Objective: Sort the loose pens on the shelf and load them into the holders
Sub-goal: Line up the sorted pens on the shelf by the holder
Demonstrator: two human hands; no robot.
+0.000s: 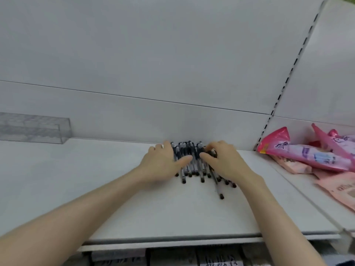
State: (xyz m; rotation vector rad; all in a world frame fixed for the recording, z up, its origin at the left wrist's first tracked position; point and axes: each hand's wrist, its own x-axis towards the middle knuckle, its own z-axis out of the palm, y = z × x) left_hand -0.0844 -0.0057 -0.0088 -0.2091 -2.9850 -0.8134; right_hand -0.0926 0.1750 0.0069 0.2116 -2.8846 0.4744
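A pile of several black-and-clear pens (194,164) lies on the white shelf (96,189) against the back panel. My left hand (163,162) rests on the pile's left side, fingers fairly straight and thumb laid across the pens. My right hand (222,160) covers the pile's right side with fingers curled down onto the pens. One pen (219,187) sticks out toward me below the pile. A clear plastic pen holder (38,129) stands at the far left of the shelf, well away from both hands.
Pink plastic packets (307,154) are heaped on the adjoining shelf to the right, past a slotted upright (276,104). The shelf's front edge (172,244) runs below my forearms, with labelled boxes underneath.
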